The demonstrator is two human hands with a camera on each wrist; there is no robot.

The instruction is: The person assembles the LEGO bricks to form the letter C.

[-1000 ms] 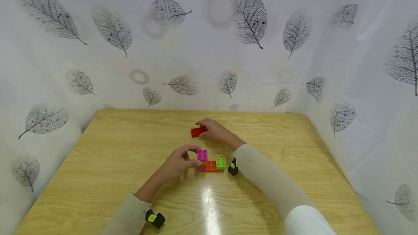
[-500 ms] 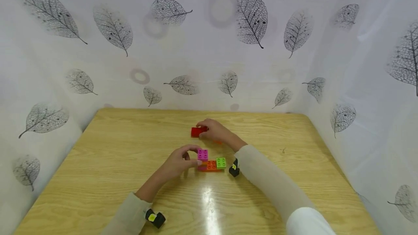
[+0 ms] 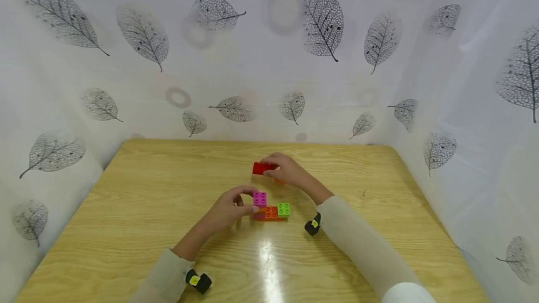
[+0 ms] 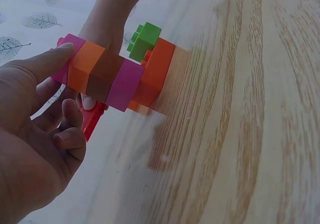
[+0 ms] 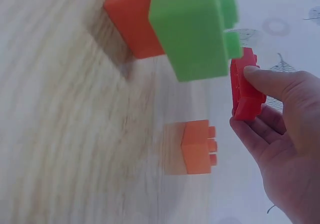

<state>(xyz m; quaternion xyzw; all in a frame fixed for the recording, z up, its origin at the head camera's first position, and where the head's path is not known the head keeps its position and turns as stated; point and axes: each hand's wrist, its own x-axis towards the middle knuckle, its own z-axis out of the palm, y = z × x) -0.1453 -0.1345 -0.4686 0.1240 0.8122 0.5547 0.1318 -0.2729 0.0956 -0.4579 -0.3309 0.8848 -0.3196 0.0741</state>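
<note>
My left hand [image 3: 227,209] pinches the pink top brick [image 3: 259,198] of a toy-brick stack between thumb and fingers. In the left wrist view, an orange brick [image 4: 85,66], a brown brick [image 4: 105,76] and another pink brick [image 4: 126,85] follow beneath it. That column rises from one end of an orange base [image 4: 157,71], and a green brick [image 4: 145,41] sits at the base's other end. Farther back, my right hand [image 3: 288,172] grips a red brick [image 5: 245,86] between thumb and fingers, held tilted. The hand covers part of it in the head view.
A loose orange brick [image 5: 197,146] lies on the wooden table [image 3: 168,172], partly hidden behind the right hand in the head view. White leaf-print cloth [image 3: 261,60] hangs around the table's back and sides. Each sleeve carries a small black wrist camera [image 3: 199,281].
The right hand has shifted slightly to the right with the red brick, its forearm moving right too. The left hand keeps its grip on the stack, almost still.
</note>
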